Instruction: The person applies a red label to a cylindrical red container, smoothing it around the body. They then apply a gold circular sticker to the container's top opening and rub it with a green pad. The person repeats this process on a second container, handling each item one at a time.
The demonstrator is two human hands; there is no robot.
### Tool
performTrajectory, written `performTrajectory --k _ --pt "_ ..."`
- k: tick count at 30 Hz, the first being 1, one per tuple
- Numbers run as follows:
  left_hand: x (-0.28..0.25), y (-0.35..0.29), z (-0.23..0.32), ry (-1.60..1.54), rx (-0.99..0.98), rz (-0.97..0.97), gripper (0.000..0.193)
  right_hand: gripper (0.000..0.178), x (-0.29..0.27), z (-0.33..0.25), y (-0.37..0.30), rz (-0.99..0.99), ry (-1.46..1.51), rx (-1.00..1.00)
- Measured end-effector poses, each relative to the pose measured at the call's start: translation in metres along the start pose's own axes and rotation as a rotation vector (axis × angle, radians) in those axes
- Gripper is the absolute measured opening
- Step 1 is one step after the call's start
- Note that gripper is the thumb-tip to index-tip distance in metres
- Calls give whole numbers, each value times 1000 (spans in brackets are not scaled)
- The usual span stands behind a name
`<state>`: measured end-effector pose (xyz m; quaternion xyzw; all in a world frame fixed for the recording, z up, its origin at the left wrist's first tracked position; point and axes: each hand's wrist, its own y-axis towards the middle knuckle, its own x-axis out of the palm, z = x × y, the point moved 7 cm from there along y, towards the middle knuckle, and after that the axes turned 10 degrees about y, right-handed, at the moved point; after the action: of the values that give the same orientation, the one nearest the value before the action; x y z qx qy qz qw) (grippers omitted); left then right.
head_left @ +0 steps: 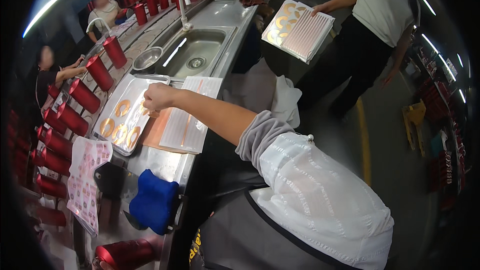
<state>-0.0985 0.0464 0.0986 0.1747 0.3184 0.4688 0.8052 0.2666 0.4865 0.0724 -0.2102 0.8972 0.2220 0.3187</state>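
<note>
My right hand (159, 97) reaches over a shallow metal tray (107, 115), its fingers pinched at a gold C-shaped decal (144, 109) that they partly cover. Several more gold decals (122, 108) lie flat in the tray. At the bottom edge, a few fingers of my left hand (104, 265) show around the neck end of a shiny red metal bottle (127, 254), which lies on its side. Most of that hand is out of the picture. Beside the tray are white decal sheets (192, 120) on a brown board (155, 131).
A steel sink (197, 55) with a white tap (185, 10) and a metal bowl (148, 59) lies beyond the tray. Red bottles (85, 95) line the conveyor at left. A blue cloth (154, 201) sits nearer. A standing person holds decal sheets (299, 30); others sit across.
</note>
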Motion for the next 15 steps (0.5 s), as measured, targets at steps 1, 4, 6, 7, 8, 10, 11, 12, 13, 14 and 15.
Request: performTrajectory --k 1,4,6,7,8,10,11,12,13,14,15 --pt "-2 5 -9 7 -10 -12 51 30 1 -1 -7 2 31 -4" --pt "-13 11 -29 32 -59 -38 57 30 8 -4 -16 -27 85 12" --pt "-18 12 -32 73 -90 -62 61 30 8 1 -19 -32 76 14" --pt "-13 7 -12 80 -82 -17 49 30 7 5 -19 -22 88 11" --pt "-12 6 -10 63 -78 -21 49 30 5 11 -21 -22 97 11" --pt "-14 10 -17 32 -69 -22 49 30 1 17 -24 -22 115 7" --pt "-16 11 -18 36 -75 -19 49 30 2 17 -25 -35 120 13" --pt "-12 13 -16 18 -70 -33 48 30 -1 21 -27 -24 147 12" --pt "-8 16 -16 7 -65 -44 48 30 -4 24 -30 -12 175 11" --pt "-1 16 -18 -14 -63 -56 48 29 -7 29 -29 -1 193 7" --pt "4 18 -20 -37 -60 -69 47 29 -10 33 -29 20 171 -15"
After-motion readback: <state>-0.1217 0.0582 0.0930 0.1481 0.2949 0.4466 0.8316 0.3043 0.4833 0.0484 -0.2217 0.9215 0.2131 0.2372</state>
